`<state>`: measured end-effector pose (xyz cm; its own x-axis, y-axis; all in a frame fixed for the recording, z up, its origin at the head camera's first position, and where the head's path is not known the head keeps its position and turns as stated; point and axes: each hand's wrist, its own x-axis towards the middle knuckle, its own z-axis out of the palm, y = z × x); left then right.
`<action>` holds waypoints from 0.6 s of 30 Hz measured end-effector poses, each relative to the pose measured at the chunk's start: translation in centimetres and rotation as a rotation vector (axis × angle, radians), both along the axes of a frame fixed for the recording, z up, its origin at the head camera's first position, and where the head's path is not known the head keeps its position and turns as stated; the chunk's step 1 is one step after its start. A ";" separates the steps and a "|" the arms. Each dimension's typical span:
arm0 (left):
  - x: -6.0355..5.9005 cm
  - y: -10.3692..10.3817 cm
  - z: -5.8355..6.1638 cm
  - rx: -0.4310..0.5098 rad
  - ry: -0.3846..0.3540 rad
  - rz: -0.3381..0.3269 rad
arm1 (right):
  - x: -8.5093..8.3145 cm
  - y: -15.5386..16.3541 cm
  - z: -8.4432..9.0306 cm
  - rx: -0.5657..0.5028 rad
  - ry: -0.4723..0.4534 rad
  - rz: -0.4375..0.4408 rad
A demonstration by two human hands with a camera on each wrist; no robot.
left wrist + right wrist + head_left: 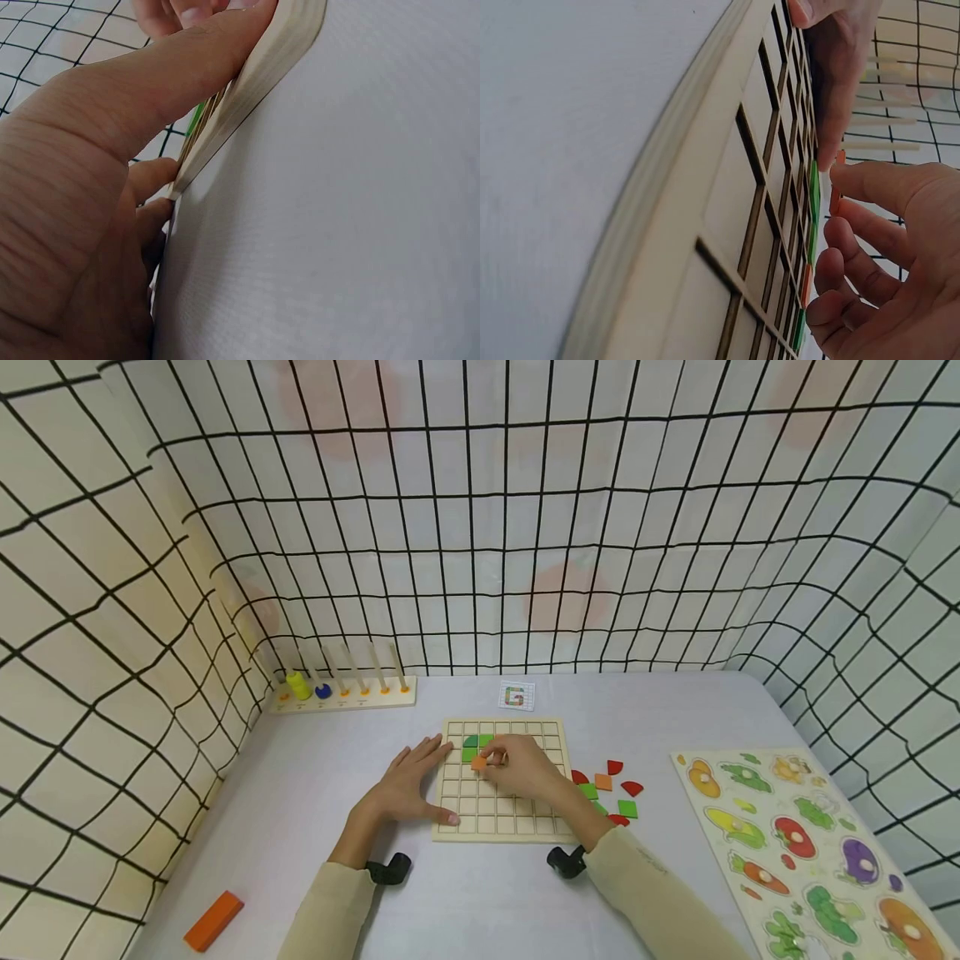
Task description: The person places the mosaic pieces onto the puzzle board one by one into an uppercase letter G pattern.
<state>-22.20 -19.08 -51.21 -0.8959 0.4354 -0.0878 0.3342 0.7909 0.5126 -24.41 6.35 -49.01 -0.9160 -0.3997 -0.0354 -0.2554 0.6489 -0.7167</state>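
— From the head view, what are my hands doing?
— My left hand [408, 785] lies flat, fingers straight, on the grid board [501, 827]'s near-left edge; my right hand [525, 766] pinches an orange tile [478, 762] over the board, beside green tiles [477, 743].

— And the wrist views?
— Left wrist: my thumb runs along the board's rim [262, 67]; right wrist: my fingertips [847, 176] pinch the orange piece above the cells.

Card's [517, 695] print too small

2 bare hands, long beige sleeves [652, 881], black camera mount [390, 868] at each wrist
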 end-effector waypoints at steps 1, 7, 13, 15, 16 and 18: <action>0.0 0.0 0.0 0.001 0.001 0.001 | -0.1 -0.2 -0.1 0.002 -0.005 0.004; 0.0 0.0 0.1 0.008 -0.009 -0.002 | -0.1 -0.9 -0.2 -0.006 -0.011 0.015; -0.1 0.0 0.0 -0.013 -0.010 0.009 | 0.0 -1.3 -0.3 0.003 0.004 0.018; -0.1 0.0 0.0 -0.015 -0.007 0.011 | 0.0 -1.4 -0.3 0.007 0.013 0.023; -0.1 0.0 0.0 -0.017 -0.005 0.012 | 0.0 -1.4 -0.2 0.007 0.015 0.026; 0.0 0.0 0.1 -0.020 -0.005 0.011 | 0.1 -1.5 -0.2 0.007 0.019 0.032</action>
<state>-22.24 -19.05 -51.13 -0.9003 0.4235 -0.1010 0.3226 0.8046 0.4986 -24.35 4.85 -49.24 -0.9033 -0.4286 -0.0214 -0.2894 0.6451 -0.7071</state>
